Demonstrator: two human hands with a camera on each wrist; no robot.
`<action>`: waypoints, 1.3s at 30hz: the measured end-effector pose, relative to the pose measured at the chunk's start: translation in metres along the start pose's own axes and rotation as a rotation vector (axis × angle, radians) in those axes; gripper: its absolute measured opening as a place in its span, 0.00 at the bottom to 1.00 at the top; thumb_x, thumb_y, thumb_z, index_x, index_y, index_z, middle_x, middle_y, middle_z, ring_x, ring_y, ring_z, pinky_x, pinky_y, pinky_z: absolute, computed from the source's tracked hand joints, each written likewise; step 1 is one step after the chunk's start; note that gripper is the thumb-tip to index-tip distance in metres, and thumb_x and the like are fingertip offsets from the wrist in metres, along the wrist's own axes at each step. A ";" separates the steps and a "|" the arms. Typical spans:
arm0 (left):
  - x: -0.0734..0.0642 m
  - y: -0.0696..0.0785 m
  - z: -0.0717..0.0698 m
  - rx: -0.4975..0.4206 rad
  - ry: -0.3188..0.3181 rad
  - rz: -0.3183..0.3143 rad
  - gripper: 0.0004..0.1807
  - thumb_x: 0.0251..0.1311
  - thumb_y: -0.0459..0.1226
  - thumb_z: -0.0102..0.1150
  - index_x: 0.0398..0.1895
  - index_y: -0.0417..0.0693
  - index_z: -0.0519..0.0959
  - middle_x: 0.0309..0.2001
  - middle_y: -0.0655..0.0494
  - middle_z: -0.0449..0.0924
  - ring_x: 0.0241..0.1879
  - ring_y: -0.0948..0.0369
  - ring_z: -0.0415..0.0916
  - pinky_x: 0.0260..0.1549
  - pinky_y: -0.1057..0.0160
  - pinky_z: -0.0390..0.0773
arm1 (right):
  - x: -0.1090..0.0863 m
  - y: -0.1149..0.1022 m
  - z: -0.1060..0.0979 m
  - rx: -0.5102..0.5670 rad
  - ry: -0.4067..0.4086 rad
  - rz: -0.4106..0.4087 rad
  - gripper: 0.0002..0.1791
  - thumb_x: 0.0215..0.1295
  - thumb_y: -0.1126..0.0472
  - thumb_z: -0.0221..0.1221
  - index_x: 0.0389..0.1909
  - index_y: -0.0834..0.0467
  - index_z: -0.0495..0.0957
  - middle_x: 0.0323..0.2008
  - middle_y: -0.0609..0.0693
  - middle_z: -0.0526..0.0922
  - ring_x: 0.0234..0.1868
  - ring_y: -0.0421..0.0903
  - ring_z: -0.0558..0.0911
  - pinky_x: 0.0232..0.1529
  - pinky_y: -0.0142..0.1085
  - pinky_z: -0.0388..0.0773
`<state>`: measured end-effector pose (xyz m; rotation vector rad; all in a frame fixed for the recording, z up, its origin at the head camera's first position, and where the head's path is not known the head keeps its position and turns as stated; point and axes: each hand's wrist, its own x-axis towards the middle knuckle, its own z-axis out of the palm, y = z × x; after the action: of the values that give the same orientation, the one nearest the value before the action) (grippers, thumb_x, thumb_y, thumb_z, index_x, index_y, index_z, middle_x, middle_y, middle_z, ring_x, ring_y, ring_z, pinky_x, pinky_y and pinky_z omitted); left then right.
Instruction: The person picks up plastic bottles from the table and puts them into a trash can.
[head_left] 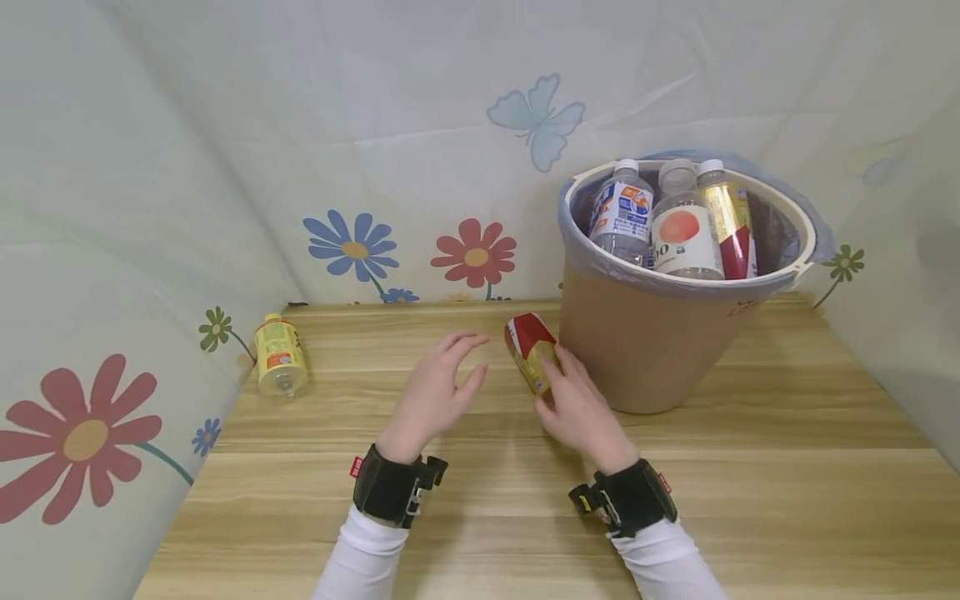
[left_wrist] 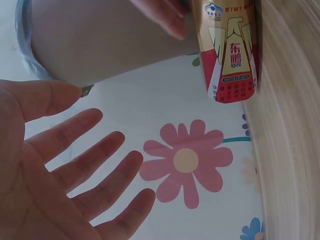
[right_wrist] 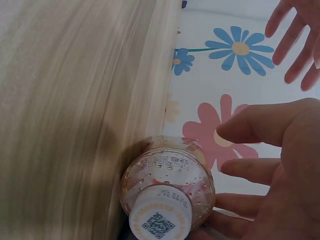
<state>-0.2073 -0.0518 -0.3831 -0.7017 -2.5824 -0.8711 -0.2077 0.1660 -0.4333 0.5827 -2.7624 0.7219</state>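
Note:
A plastic drink bottle (head_left: 529, 342) with a red and gold label lies on its side on the wooden table, beside the bin. Its white cap (right_wrist: 160, 215) points toward the person. My right hand (head_left: 581, 408) is at the near end of this bottle, fingers lightly bent. In the right wrist view the thumb (right_wrist: 265, 120) stands apart from the bottle, while the lower fingers reach its side and are partly hidden by it. To the left of the bottle, my left hand (head_left: 435, 392) hovers with spread fingers and holds nothing; its palm (left_wrist: 45, 200) shows in the left wrist view.
A brown bin (head_left: 637, 342) with a bluish liner stands at the back right, with several bottles poking up inside. Another bottle with a yellow label (head_left: 280, 354) lies at the table's left edge. A flower-printed curtain (head_left: 405, 150) borders the table behind and at the sides.

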 end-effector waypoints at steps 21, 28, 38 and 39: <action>-0.008 -0.022 -0.012 0.006 -0.030 -0.074 0.22 0.63 0.41 0.55 0.60 0.47 0.73 0.60 0.52 0.72 0.59 0.54 0.69 0.58 0.51 0.70 | -0.005 -0.012 -0.002 0.063 -0.184 -0.132 0.34 0.49 0.71 0.62 0.62 0.65 0.69 0.66 0.66 0.63 0.64 0.60 0.66 0.60 0.50 0.69; -0.009 -0.031 -0.016 0.013 -0.081 -0.087 0.21 0.64 0.42 0.54 0.60 0.47 0.74 0.59 0.52 0.73 0.59 0.54 0.69 0.57 0.51 0.71 | -0.007 -0.016 -0.013 0.062 -0.252 -0.141 0.35 0.44 0.71 0.64 0.59 0.67 0.71 0.64 0.62 0.68 0.63 0.57 0.68 0.62 0.48 0.67; -0.010 -0.034 -0.019 0.018 -0.111 -0.092 0.21 0.66 0.43 0.53 0.60 0.46 0.74 0.58 0.51 0.74 0.59 0.54 0.69 0.57 0.51 0.71 | -0.006 -0.026 -0.009 0.090 -0.078 -0.097 0.36 0.52 0.54 0.67 0.63 0.61 0.68 0.61 0.67 0.68 0.57 0.60 0.72 0.53 0.54 0.74; -0.010 -0.034 -0.020 0.018 -0.111 -0.086 0.21 0.66 0.42 0.53 0.60 0.46 0.74 0.58 0.51 0.74 0.58 0.54 0.69 0.57 0.51 0.71 | -0.005 -0.026 -0.006 0.093 -0.059 -0.082 0.39 0.52 0.53 0.68 0.64 0.60 0.66 0.61 0.68 0.67 0.57 0.61 0.71 0.53 0.55 0.73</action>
<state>-0.2143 -0.0912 -0.3885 -0.6561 -2.7334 -0.8566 -0.1909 0.1500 -0.4185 0.7432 -2.7510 0.8304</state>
